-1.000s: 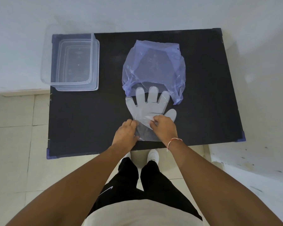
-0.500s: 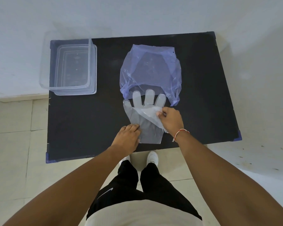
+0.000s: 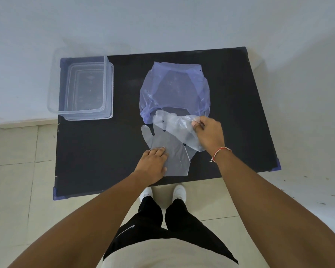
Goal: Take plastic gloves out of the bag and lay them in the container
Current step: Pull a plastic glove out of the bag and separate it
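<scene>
Fingers of the right hand [image 3: 208, 133] are pinched on a thin clear glove [image 3: 175, 125], peeling it up and over toward twelve o'clock, so it hangs crumpled and half folded; the fingertips show pink through the film, and how many layers they grip is hard to tell. The left hand [image 3: 153, 165] lies flat with its fingers pressed together, holding down the lower glove [image 3: 174, 151] that rests on the black table [image 3: 104, 151]. Only that glove's thumb, at nine o'clock from its palm, shows clearly; its other fingers are covered by the raised sheet.

At twelve o'clock from the hands sits the bag [image 3: 174, 88], a soft, wrinkled, pale violet film with its open mouth toward the person. Whether more gloves remain inside I cannot make out.

The container [image 3: 85, 88], clear rigid plastic with rounded corners, stands at the table's ten o'clock corner, well apart from the gloves, its left side overhanging the edge; its clear walls blur against the wall.

Bare tabletop lies open between gloves and container, and more at three o'clock. The near edge runs just behind the left wrist. A red and white thread bracelet [image 3: 219, 151] circles the right wrist.
</scene>
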